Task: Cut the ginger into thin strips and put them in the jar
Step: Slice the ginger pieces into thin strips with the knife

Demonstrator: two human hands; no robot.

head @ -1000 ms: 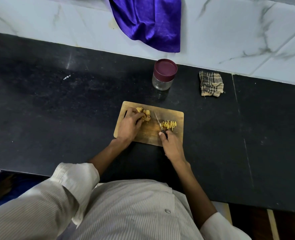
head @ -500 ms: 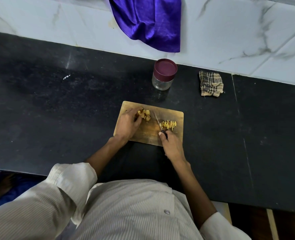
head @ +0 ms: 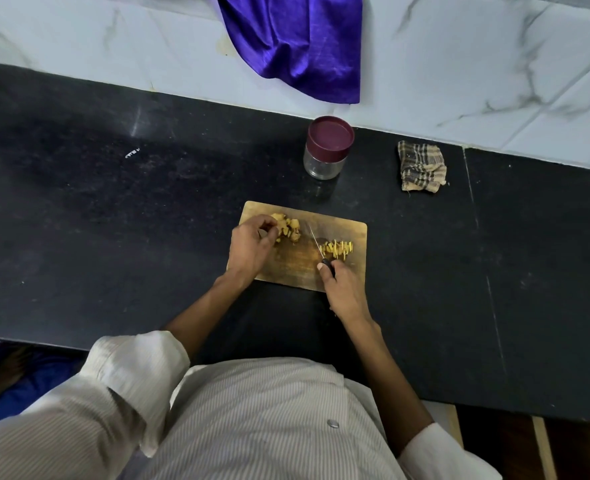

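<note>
While fingertips (head: 269, 225) touch ginger (head: 288, 230).

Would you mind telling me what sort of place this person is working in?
Most likely a home kitchen: a dark stone counter against a marble-tiled wall, with a wooden cutting board of ginger, a lidded jar and a checked rag.

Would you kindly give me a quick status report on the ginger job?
Left hand holds ginger chunks on board. Right hand grips knife, beside cut strips. Jar lidded, behind board; nothing blocking.
</note>
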